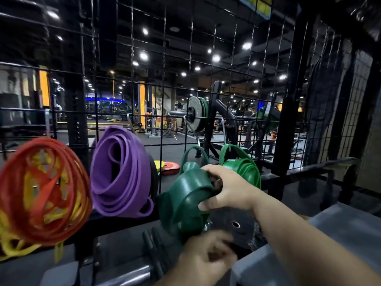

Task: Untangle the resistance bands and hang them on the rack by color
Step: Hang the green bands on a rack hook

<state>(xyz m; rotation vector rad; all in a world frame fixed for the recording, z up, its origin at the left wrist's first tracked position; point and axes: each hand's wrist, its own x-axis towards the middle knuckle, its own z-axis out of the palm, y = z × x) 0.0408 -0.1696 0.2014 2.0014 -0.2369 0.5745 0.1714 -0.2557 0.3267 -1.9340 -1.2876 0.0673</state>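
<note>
A black wire grid rack (165, 87) stands in front of me. On it hang a tangle of red and yellow bands (43, 188) at the left, a coil of purple bands (121, 172) in the middle, and brighter green bands (243, 166) at the right. My right hand (226, 188) grips a wide dark green band (185, 199) folded into loops, just in front of the hanging green ones. My left hand (206, 256) is below it, blurred, fingers curled at the lower end of the same dark green band.
A black weight plate (235, 226) lies under my hands. A metal bar (127, 275) runs low in front. Grey padding (340, 228) sits at the right. Beyond the grid are a loaded barbell (195, 114) and floor plates (169, 167).
</note>
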